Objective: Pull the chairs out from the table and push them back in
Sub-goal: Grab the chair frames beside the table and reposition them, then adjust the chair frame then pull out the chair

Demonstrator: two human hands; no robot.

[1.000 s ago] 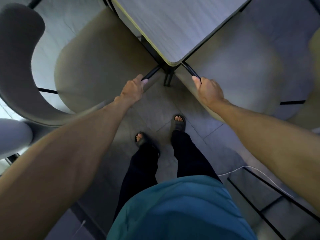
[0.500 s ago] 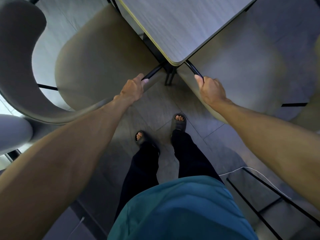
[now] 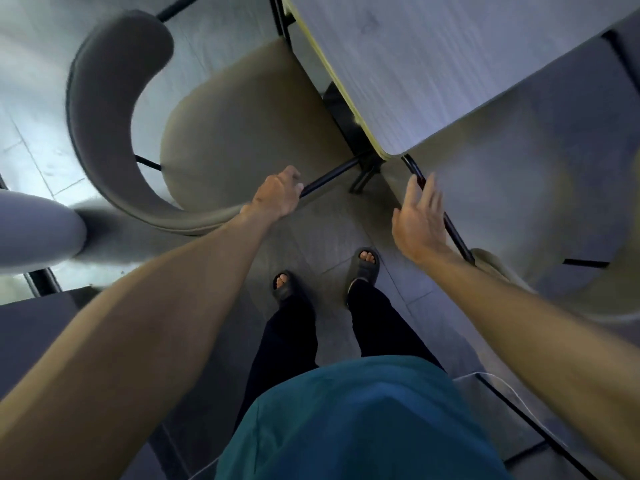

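The table (image 3: 450,64) is pale grey woodgrain with a yellowish edge. Both chairs (image 3: 242,126) have beige seats, grey backs and black frames. Floor tiles (image 3: 322,230) are grey; sandals (image 3: 363,268) dark.

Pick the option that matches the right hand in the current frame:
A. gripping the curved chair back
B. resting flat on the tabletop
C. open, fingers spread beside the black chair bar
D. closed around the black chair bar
C. The right hand is open with its fingers spread next to the black bar of the right chair, not wrapped around it, while the left hand is closed on the other chair's bar.
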